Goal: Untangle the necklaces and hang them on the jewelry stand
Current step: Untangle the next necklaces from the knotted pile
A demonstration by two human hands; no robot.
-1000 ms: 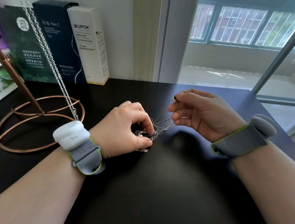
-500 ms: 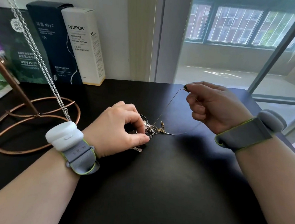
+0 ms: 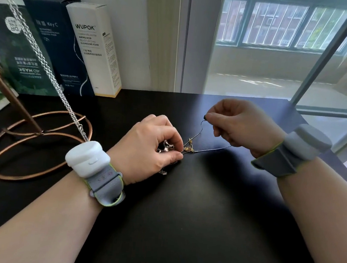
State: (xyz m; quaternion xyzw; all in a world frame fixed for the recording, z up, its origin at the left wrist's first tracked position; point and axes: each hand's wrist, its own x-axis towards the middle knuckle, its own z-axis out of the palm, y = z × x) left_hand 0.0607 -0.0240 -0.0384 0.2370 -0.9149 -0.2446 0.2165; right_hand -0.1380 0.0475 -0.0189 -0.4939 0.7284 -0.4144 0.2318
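On glossy table [image 3: 202,227], left hand [image 3: 146,148] pinches knotted chains [image 3: 167,147] — right hand [image 3: 241,126], seemingly, thin strand [image 3: 212,149].

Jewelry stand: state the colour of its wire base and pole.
Copper-coloured jewelry stand, shiny metal; the head view shows it best, at left.

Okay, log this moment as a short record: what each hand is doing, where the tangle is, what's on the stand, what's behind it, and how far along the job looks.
left hand: pinches the tangle of necklaces at its fingertips
right hand: pinches a thin chain, raised, running down into the tangle
surface: black table
jewelry stand: copper, at the left
silver chain: hangs down over the stand's base from above the frame
background: three upright boxes against the wall
progress: tangle not yet separated
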